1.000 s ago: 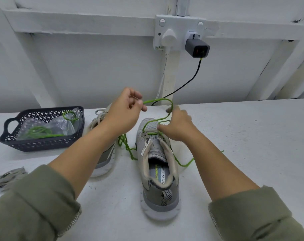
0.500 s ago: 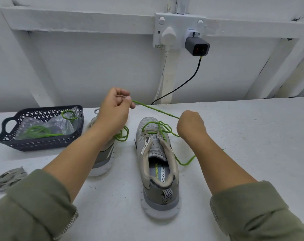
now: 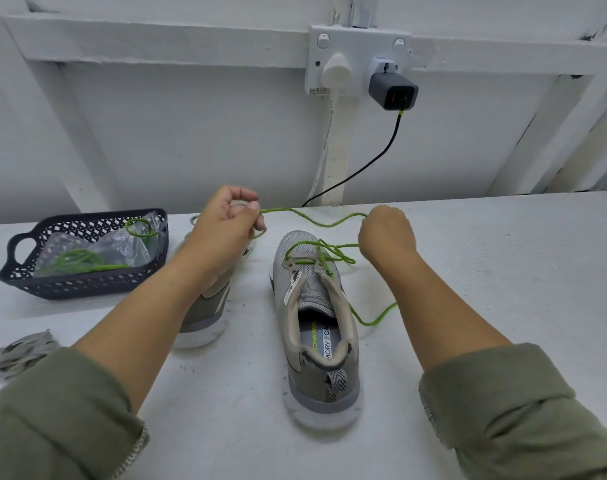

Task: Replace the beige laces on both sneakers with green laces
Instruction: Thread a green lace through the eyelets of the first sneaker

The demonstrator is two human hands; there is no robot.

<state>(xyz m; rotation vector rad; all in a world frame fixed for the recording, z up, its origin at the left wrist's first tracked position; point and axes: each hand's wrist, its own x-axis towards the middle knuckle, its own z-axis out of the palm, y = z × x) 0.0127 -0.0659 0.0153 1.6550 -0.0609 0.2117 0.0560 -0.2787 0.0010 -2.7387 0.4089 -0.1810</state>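
If one end gets pulled too hard, the green lace (image 3: 324, 225) could slide back out of the front holes. Its loose loops on the toe could also knot. The left hand (image 3: 226, 223) has a closed grip and pinches the lace. The right hand (image 3: 387, 233) is curled tight round it too. The gray sneaker (image 3: 316, 299) sits on the tabletop (image 3: 485, 271) between both arms.
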